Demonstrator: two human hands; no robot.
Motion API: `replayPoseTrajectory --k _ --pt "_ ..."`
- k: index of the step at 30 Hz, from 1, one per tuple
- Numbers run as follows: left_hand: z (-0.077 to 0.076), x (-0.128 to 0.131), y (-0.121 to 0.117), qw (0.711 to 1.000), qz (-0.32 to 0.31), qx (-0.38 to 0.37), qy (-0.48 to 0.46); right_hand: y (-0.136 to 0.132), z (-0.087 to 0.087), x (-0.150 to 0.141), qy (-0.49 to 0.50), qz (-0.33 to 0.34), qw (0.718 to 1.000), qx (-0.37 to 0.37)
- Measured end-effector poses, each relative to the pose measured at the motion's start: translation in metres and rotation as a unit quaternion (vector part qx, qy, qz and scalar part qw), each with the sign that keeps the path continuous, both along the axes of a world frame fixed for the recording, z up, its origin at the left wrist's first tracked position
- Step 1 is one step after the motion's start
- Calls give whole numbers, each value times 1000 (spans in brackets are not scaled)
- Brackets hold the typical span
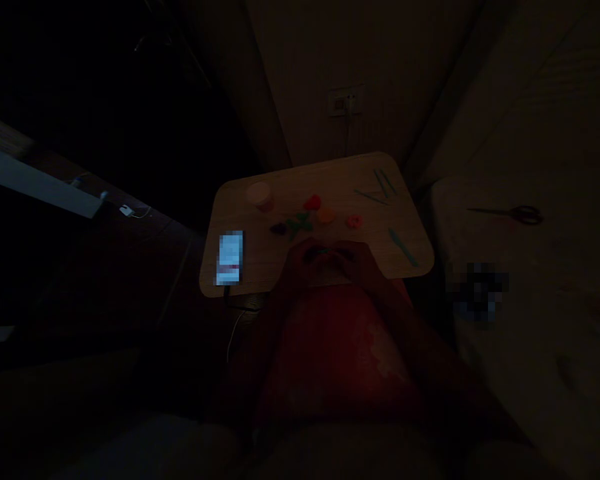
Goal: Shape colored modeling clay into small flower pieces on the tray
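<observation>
i see a small wooden counter (260,230) with rounded corners, in deep gloom. at its near edge are my left hand (299,262) and right hand (356,261), close together, fingers curled inward; it is too dark for me to tell whether either grips. a lit, pixelated screen (230,257) lies near left, a pale tub (259,193) far left. green pieces (299,225) lie just beyond my left hand, a teal blade-shaped tool (403,247) at right, thin sticks (381,184) far right. between are red (312,202), orange (326,215), pink (354,221) and dark lumps (279,229). smallest, a green bit (322,251) shows between my hands.
</observation>
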State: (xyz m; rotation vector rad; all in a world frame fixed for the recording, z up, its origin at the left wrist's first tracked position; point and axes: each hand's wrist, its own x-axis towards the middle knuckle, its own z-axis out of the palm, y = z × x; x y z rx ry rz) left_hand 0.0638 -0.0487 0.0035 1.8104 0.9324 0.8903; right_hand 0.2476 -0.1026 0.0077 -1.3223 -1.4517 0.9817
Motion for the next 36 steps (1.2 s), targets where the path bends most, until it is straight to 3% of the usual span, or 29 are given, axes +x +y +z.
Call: replayPoseTrajectory --k 7,14,20,23,28,33,36 --pt "-4 -4 4 1000 25 6 11 -1 1 -2 -33 -20 999 16" --pt "-12 -3 4 999 46 19 3 0 -5 -2 15 -38 999 -1" --pt "-9 -2 3 999 41 1 -23 1 -10 -4 26 -79 997 -8" --pt "-8 -2 4 998 56 22 -3 -1 -9 -2 -25 -105 994 6" --pt "-9 2 3 989 87 114 43 -3 1 5 -208 -119 971 10" --pt "-11 4 0 975 3 183 127 -3 9 11 -306 -104 946 -22" --pt "-11 5 -1 967 -15 200 154 -3 9 11 -335 -96 937 -29"
